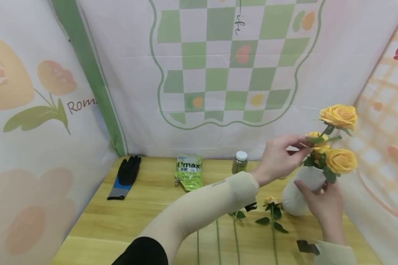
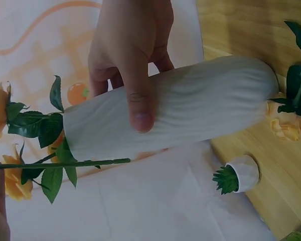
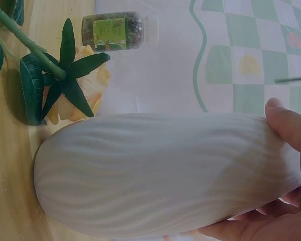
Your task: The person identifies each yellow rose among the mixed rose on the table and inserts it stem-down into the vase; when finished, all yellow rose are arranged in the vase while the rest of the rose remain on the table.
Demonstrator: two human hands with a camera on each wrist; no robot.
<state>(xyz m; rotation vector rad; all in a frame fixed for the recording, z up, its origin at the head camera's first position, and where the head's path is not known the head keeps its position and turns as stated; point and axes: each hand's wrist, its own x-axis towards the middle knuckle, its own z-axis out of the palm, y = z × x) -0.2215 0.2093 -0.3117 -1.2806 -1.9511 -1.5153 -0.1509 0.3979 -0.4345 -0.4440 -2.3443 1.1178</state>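
Observation:
My left hand [image 1: 285,156] pinches the green stem [image 2: 65,164] of a yellow rose, above and beside the vase mouth. In the left wrist view that stem's cut end lies along the outside of the white ribbed vase [image 2: 205,105]. My right hand [image 1: 325,202] grips the upper part of the vase, thumb on the near side and fingers behind. The vase tilts somewhat, its base at the table. Yellow roses [image 1: 341,161] with green leaves stand out of its mouth; the highest bloom [image 1: 338,116] rises above my left hand.
A paler rose [image 1: 272,200] lies before the vase, with several stems [image 1: 235,239] partly under my left arm. Behind are a white-capped bottle [image 1: 240,162], a green bag [image 1: 189,173] and a black-blue glove [image 1: 127,175]. The left wrist view shows a small potted plant [image 2: 243,173].

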